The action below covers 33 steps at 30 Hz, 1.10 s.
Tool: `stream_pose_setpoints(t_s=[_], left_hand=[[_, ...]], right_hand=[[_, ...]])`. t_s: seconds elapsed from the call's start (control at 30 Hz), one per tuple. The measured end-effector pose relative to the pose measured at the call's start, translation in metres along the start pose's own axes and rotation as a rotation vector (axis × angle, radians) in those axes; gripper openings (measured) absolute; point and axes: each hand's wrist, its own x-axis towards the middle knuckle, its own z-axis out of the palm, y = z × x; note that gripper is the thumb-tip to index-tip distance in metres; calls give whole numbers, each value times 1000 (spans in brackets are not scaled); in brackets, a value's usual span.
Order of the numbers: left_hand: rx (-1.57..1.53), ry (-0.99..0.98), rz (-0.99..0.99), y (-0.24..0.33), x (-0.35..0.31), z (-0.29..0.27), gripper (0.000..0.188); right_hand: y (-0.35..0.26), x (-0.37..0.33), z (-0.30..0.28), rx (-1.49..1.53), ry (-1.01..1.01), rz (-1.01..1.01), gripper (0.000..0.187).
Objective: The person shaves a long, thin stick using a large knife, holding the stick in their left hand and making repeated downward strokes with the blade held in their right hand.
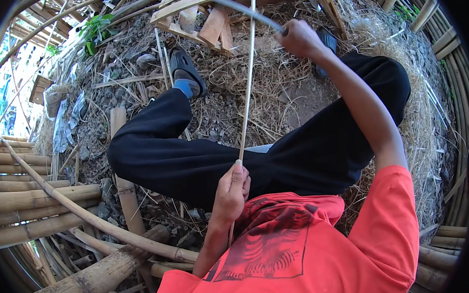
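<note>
My left hand (pixel 231 193) is closed round a long, thin bamboo strip (pixel 247 99), thumb along it, close to my lap. The strip runs straight away from me past the top of the picture; its near end passes beside my forearm. Out ahead on the right, my right hand (pixel 301 39) grips the handle of a long-bladed knife (pixel 248 12). Its blade points to the left and is smeared by motion. Blade and strip cross in the picture, but I cannot tell whether they touch.
Split bamboo pieces (pixel 197 3) lie at the far end, beyond my sandalled foot (pixel 186 71). Fine shavings (pixel 270 95) cover the ground between my legs. Bamboo poles (pixel 38 196) are stacked at the left, with a thick pole (pixel 103 273) at the lower left. A bamboo wall (pixel 457 106) stands right.
</note>
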Motion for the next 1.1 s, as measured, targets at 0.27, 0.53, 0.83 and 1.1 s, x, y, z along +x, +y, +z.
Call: stream_pose_setpoints(t_s=[0.27,0.53,0.83,1.1], left_hand=[[-203,-10,-102,1,10,-16,42],[-296,-12,-99,5,10,-22,43],[-190,33,-86,4,10,-14,44],[-108,2,-75,1,2,-5,41]], right_hand=[[-36,-59,30,-225,-171,-317,16],[-62,-129,56,-54,-340,-670,10],[-42,-79,51,-91,-178,-422,12],[-11,1,18,-119,57,-122,35]])
